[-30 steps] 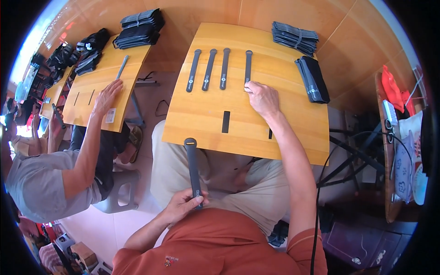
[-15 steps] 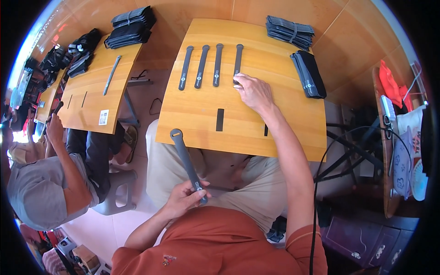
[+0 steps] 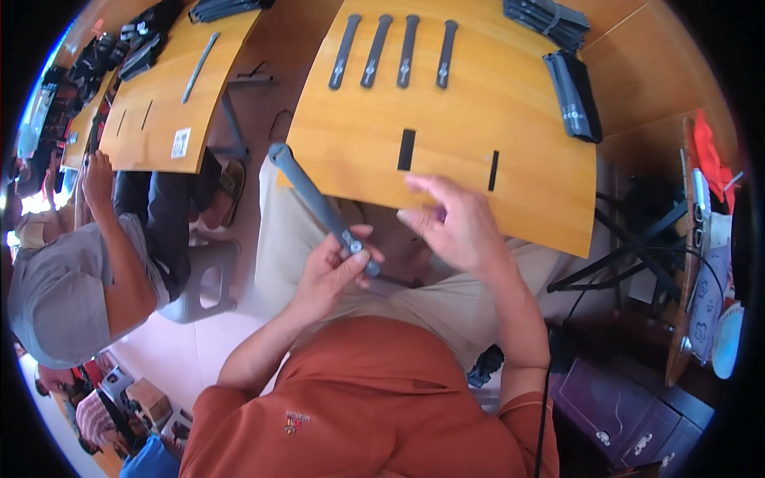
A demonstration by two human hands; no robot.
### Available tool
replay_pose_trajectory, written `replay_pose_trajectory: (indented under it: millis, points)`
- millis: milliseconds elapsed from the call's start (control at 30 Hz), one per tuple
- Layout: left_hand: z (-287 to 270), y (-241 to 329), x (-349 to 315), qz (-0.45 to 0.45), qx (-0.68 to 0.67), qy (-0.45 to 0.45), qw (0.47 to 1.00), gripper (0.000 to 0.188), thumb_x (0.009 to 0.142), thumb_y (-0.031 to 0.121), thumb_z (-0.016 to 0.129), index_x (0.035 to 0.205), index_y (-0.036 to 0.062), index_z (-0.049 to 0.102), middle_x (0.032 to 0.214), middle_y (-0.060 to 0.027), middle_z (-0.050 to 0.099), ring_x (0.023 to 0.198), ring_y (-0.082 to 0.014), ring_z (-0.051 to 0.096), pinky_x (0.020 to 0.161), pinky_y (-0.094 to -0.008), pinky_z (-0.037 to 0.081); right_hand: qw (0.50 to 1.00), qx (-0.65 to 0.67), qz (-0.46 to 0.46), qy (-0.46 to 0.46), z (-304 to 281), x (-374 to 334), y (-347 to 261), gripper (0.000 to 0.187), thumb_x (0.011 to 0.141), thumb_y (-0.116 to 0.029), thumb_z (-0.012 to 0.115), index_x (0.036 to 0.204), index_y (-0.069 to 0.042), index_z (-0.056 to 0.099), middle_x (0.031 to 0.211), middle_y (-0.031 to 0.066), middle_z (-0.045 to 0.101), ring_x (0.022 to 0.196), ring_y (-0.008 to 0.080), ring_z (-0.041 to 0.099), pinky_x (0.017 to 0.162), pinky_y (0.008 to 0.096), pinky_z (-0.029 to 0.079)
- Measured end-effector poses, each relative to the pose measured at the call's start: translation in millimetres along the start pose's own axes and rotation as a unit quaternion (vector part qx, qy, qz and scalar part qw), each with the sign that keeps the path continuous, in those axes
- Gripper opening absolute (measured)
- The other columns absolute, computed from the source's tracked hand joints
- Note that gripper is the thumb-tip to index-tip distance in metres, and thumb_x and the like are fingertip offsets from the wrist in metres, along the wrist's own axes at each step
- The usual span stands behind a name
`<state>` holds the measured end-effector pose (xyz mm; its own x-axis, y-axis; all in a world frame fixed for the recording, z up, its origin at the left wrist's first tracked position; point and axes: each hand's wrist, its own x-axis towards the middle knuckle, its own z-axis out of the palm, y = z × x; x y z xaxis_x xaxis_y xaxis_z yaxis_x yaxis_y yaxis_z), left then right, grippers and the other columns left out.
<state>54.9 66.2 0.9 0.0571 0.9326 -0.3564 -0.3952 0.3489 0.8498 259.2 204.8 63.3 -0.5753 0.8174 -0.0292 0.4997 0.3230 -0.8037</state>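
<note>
My left hand (image 3: pixel 331 275) is closed on the lower end of a dark grey strap (image 3: pixel 313 193), thumb pressed over its light printed mark. The strap points up and left, its rounded end beside the near left edge of the table. My right hand (image 3: pixel 466 227) is open and holds nothing, fingers and thumb apart, over the table's near edge to the right of the held strap. Several matching straps, among them the rightmost strap (image 3: pixel 447 54), lie side by side toward the far side of the wooden table (image 3: pixel 343 143).
Two black strips, a wider strip (image 3: pixel 406 150) and a narrower strip (image 3: pixel 494 170), mark the near tabletop. At the right edge lie a stack of dark straps (image 3: pixel 574 97) and a tied bundle (image 3: pixel 546 22). A co-worker (image 3: pixel 68 271) sits left at another table (image 3: pixel 163 119).
My right hand has let go of the rightmost strap on the table and come back toward me. My left hand has raised its strap slightly. The view has tilted down.
</note>
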Motion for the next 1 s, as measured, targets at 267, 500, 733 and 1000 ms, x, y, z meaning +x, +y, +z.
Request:
replay_pose_trajectory:
  millis: [267,500,733,1000]
  points:
    - [7,9,7,0.050,-0.039,-0.055,0.996,0.039,0.106,0.007,0.058,0.144,0.0004,0.051,0.118,-0.0073,0.070,0.091,-0.0099,0.064,0.086,-0.0264,0.053,0.903,0.428,0.027,-0.008,65,-47,13,0.024,0.099,-0.001,0.067,0.122,0.005,0.065,0.106,0.0117,0.073,0.088,0.0163,0.071,0.079,0.0297,0.058]
    - [2,2,10,0.070,-0.034,-0.077,0.994,0.036,0.099,0.000,0.067,0.134,0.0013,0.060,0.123,-0.0113,0.071,0.093,-0.0122,0.069,0.082,-0.0278,0.059,0.849,0.512,0.118,-0.055,61,-53,26,0.030,0.099,-0.006,0.070,0.125,0.005,0.063,0.110,0.0097,0.072,0.091,0.0127,0.069,0.080,0.0260,0.056]
    - [-4,-4,12,0.068,-0.055,-0.063,0.994,0.031,0.098,0.000,0.069,0.128,0.0016,0.062,0.120,-0.0128,0.073,0.094,-0.0140,0.071,0.084,-0.0291,0.060,0.944,0.315,0.090,0.026,59,-68,16,0.040,0.100,-0.009,0.066,0.136,0.005,0.056,0.114,0.0147,0.074,0.097,0.0188,0.073,0.080,0.0321,0.057]
    - [-9,-6,9,0.087,-0.053,-0.042,0.994,0.033,0.097,0.000,0.071,0.129,0.0017,0.061,0.120,-0.0152,0.073,0.098,-0.0160,0.072,0.086,-0.0298,0.061,0.997,0.080,-0.021,0.002,57,-87,0,0.028,0.101,-0.011,0.064,0.127,-0.002,0.061,0.109,0.0205,0.072,0.095,0.0353,0.074,0.072,0.0427,0.059]
